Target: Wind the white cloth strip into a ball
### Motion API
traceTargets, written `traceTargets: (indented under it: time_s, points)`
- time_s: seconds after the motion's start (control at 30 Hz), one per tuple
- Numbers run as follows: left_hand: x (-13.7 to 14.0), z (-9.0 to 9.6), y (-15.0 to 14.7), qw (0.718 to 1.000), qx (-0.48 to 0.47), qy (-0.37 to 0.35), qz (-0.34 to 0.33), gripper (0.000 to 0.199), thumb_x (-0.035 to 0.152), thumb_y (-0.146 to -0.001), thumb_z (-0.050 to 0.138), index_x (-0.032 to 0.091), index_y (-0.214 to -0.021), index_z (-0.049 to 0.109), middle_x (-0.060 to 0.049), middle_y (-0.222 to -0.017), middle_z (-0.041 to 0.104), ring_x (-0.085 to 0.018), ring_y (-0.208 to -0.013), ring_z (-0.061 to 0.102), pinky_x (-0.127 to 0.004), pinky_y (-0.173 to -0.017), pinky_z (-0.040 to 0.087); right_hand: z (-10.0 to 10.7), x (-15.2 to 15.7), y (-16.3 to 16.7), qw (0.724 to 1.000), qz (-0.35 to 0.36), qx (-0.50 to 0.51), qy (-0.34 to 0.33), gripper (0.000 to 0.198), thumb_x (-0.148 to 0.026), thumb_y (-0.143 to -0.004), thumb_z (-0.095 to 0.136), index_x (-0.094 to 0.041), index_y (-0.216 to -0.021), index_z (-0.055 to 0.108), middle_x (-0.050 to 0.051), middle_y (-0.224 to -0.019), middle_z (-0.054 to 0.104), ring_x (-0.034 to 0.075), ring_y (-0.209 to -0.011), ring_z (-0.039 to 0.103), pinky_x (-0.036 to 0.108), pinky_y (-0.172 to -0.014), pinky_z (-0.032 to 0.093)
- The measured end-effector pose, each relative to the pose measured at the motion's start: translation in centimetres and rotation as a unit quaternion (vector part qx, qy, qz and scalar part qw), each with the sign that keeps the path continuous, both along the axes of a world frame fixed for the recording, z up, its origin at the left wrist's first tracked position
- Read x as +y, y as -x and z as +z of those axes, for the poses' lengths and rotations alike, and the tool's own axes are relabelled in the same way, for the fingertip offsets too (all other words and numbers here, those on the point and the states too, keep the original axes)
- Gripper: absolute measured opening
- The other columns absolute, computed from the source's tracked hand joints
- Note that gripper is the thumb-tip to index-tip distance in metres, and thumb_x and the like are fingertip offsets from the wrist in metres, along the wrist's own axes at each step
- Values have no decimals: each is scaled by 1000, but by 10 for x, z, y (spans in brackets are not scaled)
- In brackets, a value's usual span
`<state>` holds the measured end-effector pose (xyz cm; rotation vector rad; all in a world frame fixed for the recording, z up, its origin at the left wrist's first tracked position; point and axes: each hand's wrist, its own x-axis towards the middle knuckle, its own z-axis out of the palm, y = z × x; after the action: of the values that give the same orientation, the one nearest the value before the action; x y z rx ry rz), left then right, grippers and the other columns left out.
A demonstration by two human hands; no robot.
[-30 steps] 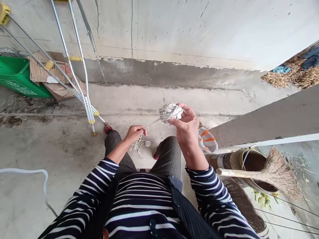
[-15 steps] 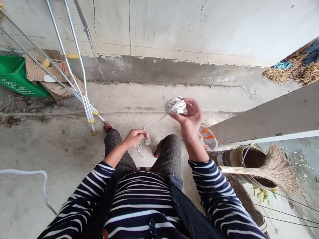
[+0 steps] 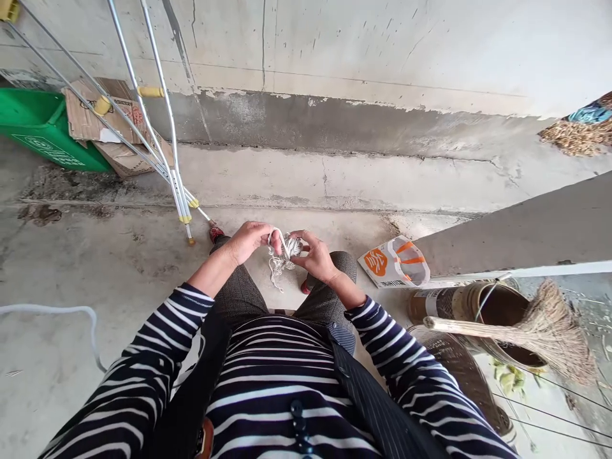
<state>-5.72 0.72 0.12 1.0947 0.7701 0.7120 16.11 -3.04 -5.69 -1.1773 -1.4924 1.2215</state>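
Note:
A ball of whitish yarn [image 3: 291, 247] sits between my two hands, just above my knees. My right hand [image 3: 315, 256] is closed around its right side, thumb below and fingers above. On the other side my left hand [image 3: 255, 241] pinches a strand of the same yarn, which loops over its fingertips. Loose strands dangle beneath the left fingers toward the floor. The small wound bundle seen under the left hand before is partly hidden behind the ball.
Aluminium crutches [image 3: 168, 169] lean at the left, by a green bin [image 3: 48, 137] and flattened cardboard [image 3: 90, 118]. A paper bag [image 3: 382, 262], buckets [image 3: 454, 303] and a straw broom [image 3: 540, 328] stand at the right. A white hose [image 3: 62, 310] lies at far left.
My right hand has brought the yarn ball down and left, close to my left hand. The taut strand between them has gone slack. My left hand has risen slightly.

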Motion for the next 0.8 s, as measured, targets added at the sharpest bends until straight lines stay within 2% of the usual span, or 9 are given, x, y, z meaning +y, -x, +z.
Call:
traceTargets:
  time_s: [0.1, 0.2, 0.3, 0.4, 0.5, 0.6, 0.7, 0.8]
  points:
    - [12, -5, 1, 998, 66, 6, 1, 25, 34, -82, 63, 14, -68, 69, -9, -64, 71, -20, -63, 68, -33, -71, 53, 7, -5, -3, 997, 48, 37, 47, 49, -9, -57, 82, -21, -104, 72, 1, -102, 70, 17, -90, 64, 26, -74, 56]
    - [18, -11, -1, 987, 159, -6, -3, 21, 28, -77, 62, 15, -64, 70, -8, -58, 69, -18, -58, 65, -30, -66, 50, 14, -7, -7, 990, 84, 78, 83, 54, -13, -56, 87, -21, -107, 70, 0, -101, 70, 15, -86, 66, 23, -69, 56]
    - [19, -22, -3, 978, 208, -9, -25, 20, 24, -73, 62, 15, -59, 72, -8, -58, 70, -18, -57, 63, -28, -62, 47, 19, -10, -7, 970, 123, 155, 138, 70, -14, -57, 91, -24, -122, 66, 0, -105, 74, 14, -84, 69, 24, -71, 57]
    - [18, -35, -2, 971, 235, 3, -52, 19, 25, -70, 63, 15, -58, 74, -8, -61, 71, -18, -59, 62, -28, -61, 45, 18, -14, -3, 945, 150, 220, 191, 79, -10, -55, 93, -26, -128, 68, 1, -113, 77, 16, -94, 72, 25, -81, 59]
    - [19, -45, 1, 965, 250, -3, -77, 20, 30, -71, 66, 16, -61, 77, -6, -65, 72, -18, -65, 61, -29, -66, 44, 12, -18, 2, 943, 129, 235, 198, 68, -10, -52, 94, -23, -116, 75, 2, -112, 78, 17, -99, 72, 28, -89, 58]
    - [21, -49, 2, 966, 241, -4, -90, 23, 38, -72, 73, 17, -70, 81, -4, -73, 75, -19, -76, 62, -30, -76, 45, 7, -20, 4, 947, 91, 247, 183, 64, -12, -48, 97, -23, -108, 76, 1, -101, 78, 18, -92, 71, 29, -86, 58]
    - [20, -51, 1, 970, 224, 19, -93, 26, 42, -70, 79, 16, -74, 81, -4, -77, 76, -18, -77, 62, -30, -80, 44, 5, -19, 2, 953, 54, 247, 165, 63, -12, -47, 98, -24, -105, 75, -1, -96, 75, 17, -86, 68, 29, -81, 57]
    - [17, -54, -3, 974, 201, 39, -97, 25, 39, -72, 79, 14, -72, 80, -5, -76, 75, -16, -74, 60, -29, -77, 45, 5, -18, -1, 960, 13, 240, 146, 62, -10, -44, 98, -23, -100, 75, 1, -109, 74, 19, -98, 67, 29, -88, 55]
